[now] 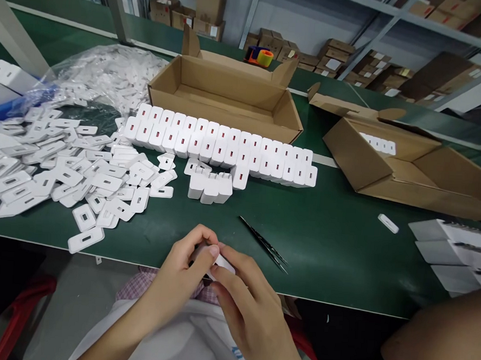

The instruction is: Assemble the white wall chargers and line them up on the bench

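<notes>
Both my hands meet at the front edge of the green table, around a white charger housing mostly covered by fingers. My left hand grips it with the thumb on top. My right hand pinches its other side with the fingertips. Black tweezers lie just beyond my right hand. Farther back stand two long rows of white USB chargers, their ports facing up. In front of those rows are a few white housings with their tops open. Loose white cover plates are heaped at the left.
An open cardboard box stands behind the rows; another box at the right holds several chargers. A clear bag of white parts lies back left. White housings and another person's arm are at right. Tape sits behind.
</notes>
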Motion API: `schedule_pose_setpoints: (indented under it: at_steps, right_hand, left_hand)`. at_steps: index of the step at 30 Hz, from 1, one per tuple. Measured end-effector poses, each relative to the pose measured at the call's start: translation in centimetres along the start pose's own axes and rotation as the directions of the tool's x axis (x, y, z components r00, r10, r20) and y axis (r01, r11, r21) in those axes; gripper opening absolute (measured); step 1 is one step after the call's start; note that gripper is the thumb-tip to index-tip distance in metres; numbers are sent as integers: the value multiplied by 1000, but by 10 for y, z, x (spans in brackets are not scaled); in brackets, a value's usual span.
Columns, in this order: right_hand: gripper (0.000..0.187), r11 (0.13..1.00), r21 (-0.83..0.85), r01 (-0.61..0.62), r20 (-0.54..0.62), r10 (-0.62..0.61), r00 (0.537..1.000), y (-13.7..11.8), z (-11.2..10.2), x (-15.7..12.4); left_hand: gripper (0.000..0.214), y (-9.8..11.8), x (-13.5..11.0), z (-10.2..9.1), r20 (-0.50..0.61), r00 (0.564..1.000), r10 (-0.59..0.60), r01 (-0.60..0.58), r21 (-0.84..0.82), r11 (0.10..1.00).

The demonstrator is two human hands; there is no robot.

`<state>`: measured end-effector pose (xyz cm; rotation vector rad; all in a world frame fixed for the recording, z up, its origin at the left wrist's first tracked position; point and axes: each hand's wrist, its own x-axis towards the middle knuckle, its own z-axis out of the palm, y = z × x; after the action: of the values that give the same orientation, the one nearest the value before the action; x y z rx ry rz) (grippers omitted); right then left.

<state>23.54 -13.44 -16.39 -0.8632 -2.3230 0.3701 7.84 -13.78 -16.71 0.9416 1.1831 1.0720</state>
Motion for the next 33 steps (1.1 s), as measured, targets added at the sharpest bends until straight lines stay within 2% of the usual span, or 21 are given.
schedule_pose_setpoints:
  at_steps: [3,5,8,11,13,14,18,24,33]
  right_hand:
    - [28,997,-81,11,108,-2,994,1,-9,0]
    - [26,998,-60,14,87,-9,996,5,-15,1]
    - [13,998,5,-64,-108,65,992,25,-24,9]
    - [7,967,-10,-254,-349,235,907,57,-28,21]
    - [11,945,-37,-325,-430,278,859,79,-25,30]
    - [12,941,-63,-333,-442,273,854,88,-23,34]
    - [12,936,-193,-293,-416,193,889,104,-8,38]
    - [11,915,-340,-216,-324,102,941,96,1,35]
    - [13,884,-432,-176,-270,59,961,106,8,60]
  left_hand:
    - [22,-4,3,1,-12,1000,-3,2,-30,1000]
    - [28,-6,4,1,-13,1000,7,-7,-43,999]
    - [30,-7,8,-6,-48,993,109,-110,-10,994]
    - [29,-6,14,-20,-167,973,159,-150,63,987]
    - [31,-6,18,-30,-239,963,128,-114,70,991]
    - [33,-7,19,-34,-257,960,115,-103,60,993]
    - [36,-10,22,-40,-272,958,89,-83,33,996]
    - [39,-2,23,-32,-245,969,28,-24,20,1000]
    - [37,-1,25,-34,-230,973,29,-34,-18,999]
